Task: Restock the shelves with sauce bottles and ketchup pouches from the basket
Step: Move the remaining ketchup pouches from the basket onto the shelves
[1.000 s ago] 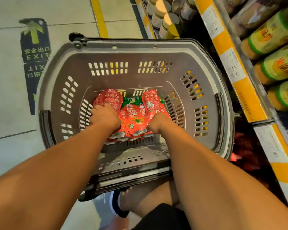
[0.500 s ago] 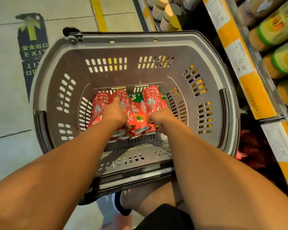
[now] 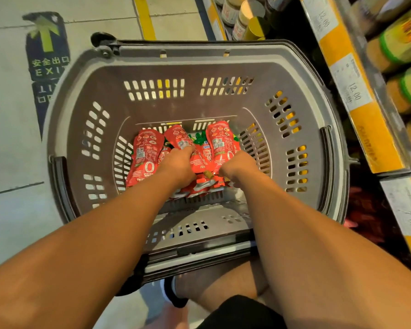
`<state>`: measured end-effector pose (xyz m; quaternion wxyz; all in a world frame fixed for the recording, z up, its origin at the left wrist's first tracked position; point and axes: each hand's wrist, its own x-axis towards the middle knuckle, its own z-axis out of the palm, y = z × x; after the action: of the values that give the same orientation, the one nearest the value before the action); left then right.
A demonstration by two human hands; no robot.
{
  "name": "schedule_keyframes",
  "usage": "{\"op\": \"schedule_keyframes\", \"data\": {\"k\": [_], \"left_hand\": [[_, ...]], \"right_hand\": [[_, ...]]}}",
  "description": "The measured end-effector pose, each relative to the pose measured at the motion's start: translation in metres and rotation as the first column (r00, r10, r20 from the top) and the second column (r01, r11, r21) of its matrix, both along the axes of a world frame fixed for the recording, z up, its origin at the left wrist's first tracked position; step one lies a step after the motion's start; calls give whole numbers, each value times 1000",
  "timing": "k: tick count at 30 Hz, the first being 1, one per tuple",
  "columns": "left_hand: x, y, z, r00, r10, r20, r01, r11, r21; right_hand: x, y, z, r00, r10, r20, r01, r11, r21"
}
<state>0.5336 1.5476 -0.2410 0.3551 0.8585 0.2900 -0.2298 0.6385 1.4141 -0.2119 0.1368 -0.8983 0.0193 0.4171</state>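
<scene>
Several red ketchup pouches (image 3: pixel 145 156) lie at the bottom of a grey plastic basket (image 3: pixel 190 65) on the floor. Both my hands reach down into it. My left hand (image 3: pixel 179 165) grips a pouch in the middle of the pile, fingers curled over it. My right hand (image 3: pixel 238 167) grips the pouch (image 3: pixel 220 141) at the right side of the pile. One pouch at the left lies free of both hands. No sauce bottles show in the basket.
Shelves with yellow price strips (image 3: pixel 356 96) run along the right. Jars with green labels (image 3: pixel 403 43) lie on an upper shelf, and lidded jars (image 3: pixel 240 17) stand farther back. A floor EXIT sticker (image 3: pixel 48 58) lies left. My knee (image 3: pixel 214 286) is below the basket.
My left hand has slid right from the leftmost pouch to a middle one, leaving the left pouch uncovered. My right hand has stayed on the right pouch. The view has shifted slightly.
</scene>
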Motion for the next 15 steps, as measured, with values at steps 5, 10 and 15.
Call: {"op": "schedule_keyframes", "data": {"k": [5,10,15], "left_hand": [[1,0,-4,1000,-2,-1,2,997,84],[2,-2,-5,999,12,38,-18,984,175],[6,-2,-1,992,-33,122,4,972,233]], "right_hand": [[1,1,-3,998,-61,24,60,997,49],[12,0,-7,960,-274,-60,281,942,185],[15,2,-7,895,-430,-118,445,848,288]]}}
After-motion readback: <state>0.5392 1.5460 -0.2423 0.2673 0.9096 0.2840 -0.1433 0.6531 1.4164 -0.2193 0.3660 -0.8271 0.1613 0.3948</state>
